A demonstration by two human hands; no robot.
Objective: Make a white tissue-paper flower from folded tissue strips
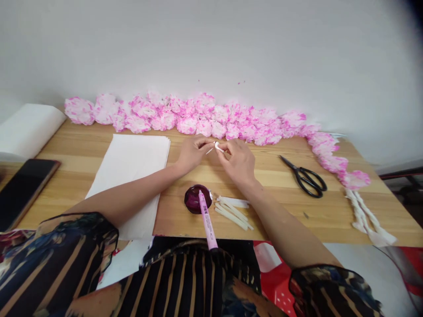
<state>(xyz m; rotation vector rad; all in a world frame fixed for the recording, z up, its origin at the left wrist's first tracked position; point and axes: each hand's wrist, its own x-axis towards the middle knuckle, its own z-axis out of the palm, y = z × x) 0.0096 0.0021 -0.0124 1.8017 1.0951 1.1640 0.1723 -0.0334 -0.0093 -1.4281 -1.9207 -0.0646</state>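
Note:
Near the middle of the table, my left hand [193, 154] and my right hand [240, 162] meet fingertip to fingertip. Between them is a small white strip [218, 147], bent into a loop at its top, with both hands pinching it. Its material is too small to make out. Just beyond my fingers runs a long row of pink-and-white paper flowers [187, 125]. Closer to my body, a pink marker pen [207, 222] rests across a dark purple dish [191, 203]. Several pale narrow strips [231, 213] lie beside that dish, under my right forearm.
A stack of white paper sheets [132, 154] lies partly beneath my left forearm. Further left are a black phone [24, 187] and a white paper roll [31, 127]. Black-handled scissors [306, 177] lie on the right, with twisted white paper [365, 215] near the table's edge.

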